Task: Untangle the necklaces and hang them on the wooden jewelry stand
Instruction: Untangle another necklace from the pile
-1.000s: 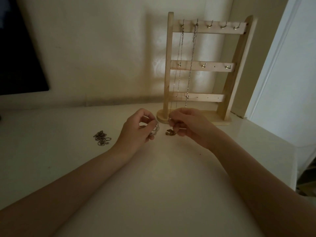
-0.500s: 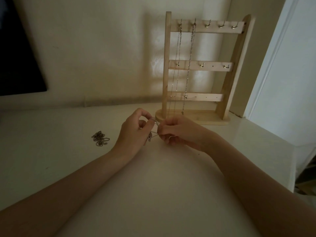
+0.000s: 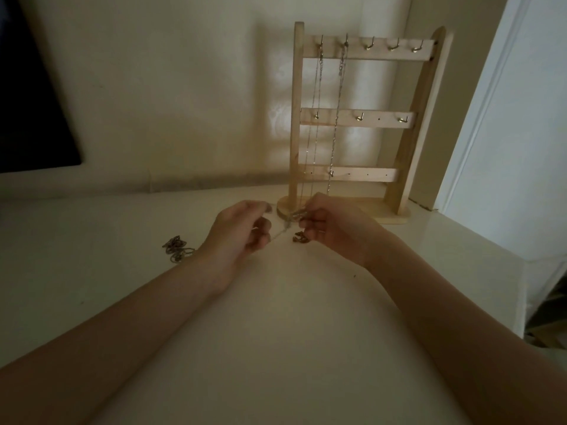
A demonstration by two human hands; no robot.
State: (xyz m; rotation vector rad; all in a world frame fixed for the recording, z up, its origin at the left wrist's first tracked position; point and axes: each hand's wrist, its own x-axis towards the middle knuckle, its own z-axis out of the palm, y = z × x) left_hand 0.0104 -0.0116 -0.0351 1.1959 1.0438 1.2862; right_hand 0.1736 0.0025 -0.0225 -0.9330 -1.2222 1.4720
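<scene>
A wooden jewelry stand [image 3: 405, 148] with three hook rails stands at the back of the white table. Two thin chains [image 3: 336, 118] hang from its two leftmost top hooks. Just in front of the stand's base, my left hand [image 3: 239, 231] and my right hand [image 3: 334, 228] each pinch part of a tangled necklace [image 3: 287, 223], its strand stretched between them. A small knot of chain [image 3: 300, 238] dangles below my right fingers. Another tangled necklace [image 3: 177, 249] lies on the table to the left of my left hand.
The white table [image 3: 276, 332] ends at a right edge near a pale door or wall panel [image 3: 515, 133]. A dark screen [image 3: 27, 102] hangs on the wall at the far left. The wall runs close behind the stand.
My hands have drawn apart a little, stretching the strand between them. The knot of chain shows again under my right fingers.
</scene>
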